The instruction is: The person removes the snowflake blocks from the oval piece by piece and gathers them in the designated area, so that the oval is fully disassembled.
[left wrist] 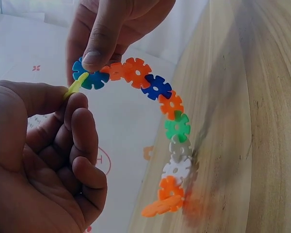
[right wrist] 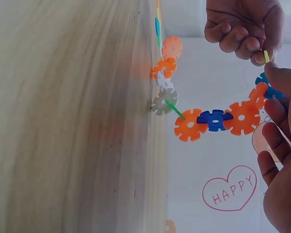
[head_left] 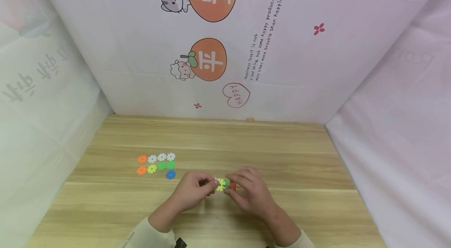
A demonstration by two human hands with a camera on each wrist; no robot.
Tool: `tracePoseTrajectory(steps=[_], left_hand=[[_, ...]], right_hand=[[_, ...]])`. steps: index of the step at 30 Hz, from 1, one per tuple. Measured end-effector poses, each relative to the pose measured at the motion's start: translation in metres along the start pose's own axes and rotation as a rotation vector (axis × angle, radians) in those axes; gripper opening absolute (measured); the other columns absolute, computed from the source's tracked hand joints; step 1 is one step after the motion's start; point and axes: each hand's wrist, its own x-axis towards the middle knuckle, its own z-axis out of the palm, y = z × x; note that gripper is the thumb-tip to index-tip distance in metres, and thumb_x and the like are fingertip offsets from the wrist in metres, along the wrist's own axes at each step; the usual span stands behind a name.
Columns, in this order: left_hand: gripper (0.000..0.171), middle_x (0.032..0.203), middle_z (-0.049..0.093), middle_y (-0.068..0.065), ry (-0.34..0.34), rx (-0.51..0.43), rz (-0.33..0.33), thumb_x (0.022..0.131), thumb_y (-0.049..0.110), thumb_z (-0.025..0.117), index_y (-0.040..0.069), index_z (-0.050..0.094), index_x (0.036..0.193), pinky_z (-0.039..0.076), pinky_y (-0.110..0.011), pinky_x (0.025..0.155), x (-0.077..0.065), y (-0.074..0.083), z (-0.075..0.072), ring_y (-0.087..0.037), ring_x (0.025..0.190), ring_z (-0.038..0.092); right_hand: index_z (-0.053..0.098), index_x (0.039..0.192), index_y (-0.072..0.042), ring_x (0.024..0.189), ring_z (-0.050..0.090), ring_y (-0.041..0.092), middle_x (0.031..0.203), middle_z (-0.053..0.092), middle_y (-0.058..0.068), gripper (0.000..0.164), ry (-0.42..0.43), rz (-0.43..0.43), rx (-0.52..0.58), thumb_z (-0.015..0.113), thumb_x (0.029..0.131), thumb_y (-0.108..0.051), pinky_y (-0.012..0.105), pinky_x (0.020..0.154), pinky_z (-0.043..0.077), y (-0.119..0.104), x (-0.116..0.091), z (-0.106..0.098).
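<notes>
My left hand [head_left: 192,192] pinches a yellow notched plastic disc [left wrist: 75,86] between thumb and index finger, the other fingers curled in behind. The thumb and fingers of my right hand [head_left: 253,193] pinch a teal disc [left wrist: 99,80] at one end of a chain of such discs. In the left wrist view the yellow disc stands edge-on, overlapping the teal one. From the teal disc the chain curves through orange, a dark blue disc [left wrist: 157,88], a green disc [left wrist: 177,127] and white ones. It ends low, close over the table, in an orange disc [left wrist: 162,206].
Left of my hands, loose discs lie in short rows on the wooden table [head_left: 282,150]: orange [head_left: 142,159], white [head_left: 161,157], yellow [head_left: 151,168], green [head_left: 161,166] and blue [head_left: 170,174]. A printed white cloth [head_left: 282,95] rises behind the table, with plain cloth at both sides.
</notes>
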Motion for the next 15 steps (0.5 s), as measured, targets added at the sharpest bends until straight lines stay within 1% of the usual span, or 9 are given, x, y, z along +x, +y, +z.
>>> tracePoseTrajectory(steps=[2, 5, 9, 15], left_hand=[[0.021, 0.078, 0.07, 0.007, 0.004, -0.003, 0.001, 0.102, 0.033, 0.067, 0.021, 0.078, 0.089, 0.059, -0.031, 0.066, -0.0002, -0.0007, -0.0003, -0.016, 0.074, 0.066], [0.021, 0.078, 0.07, 0.006, 0.008, -0.013, 0.004, 0.103, 0.032, 0.067, 0.02, 0.078, 0.09, 0.059, -0.031, 0.066, -0.0004, -0.001, -0.0008, -0.016, 0.074, 0.066], [0.022, 0.079, 0.07, 0.006, 0.01, -0.019, 0.009, 0.103, 0.032, 0.066, 0.019, 0.078, 0.09, 0.059, -0.031, 0.065, -0.0005, -0.0005, -0.0014, -0.015, 0.073, 0.066], [0.023, 0.079, 0.07, 0.006, 0.007, -0.027, 0.008, 0.104, 0.031, 0.065, 0.018, 0.078, 0.09, 0.059, -0.031, 0.066, -0.0005, 0.0007, -0.0025, -0.015, 0.074, 0.066]], right_hand=[[0.075, 0.118, -0.01, 0.097, 0.063, 0.017, 0.106, 0.075, 0.0, 0.036, 0.011, -0.012, -0.002, 0.086, 0.086, -0.023, 0.036, 0.092, 0.047, 0.0006, 0.0001, -0.0005], [0.077, 0.112, -0.01, 0.095, 0.063, 0.016, 0.103, 0.075, -0.001, 0.033, 0.024, -0.028, -0.004, 0.088, 0.082, -0.018, 0.035, 0.092, 0.047, 0.0012, 0.0003, -0.0007], [0.078, 0.104, -0.011, 0.092, 0.063, 0.013, 0.1, 0.074, -0.005, 0.026, 0.031, -0.039, -0.004, 0.087, 0.079, -0.01, 0.031, 0.09, 0.046, 0.0018, 0.0007, -0.0008], [0.079, 0.1, -0.013, 0.09, 0.062, 0.012, 0.097, 0.073, -0.007, 0.016, 0.031, -0.048, 0.001, 0.083, 0.085, -0.01, 0.026, 0.089, 0.046, 0.0011, 0.0008, -0.0015]])
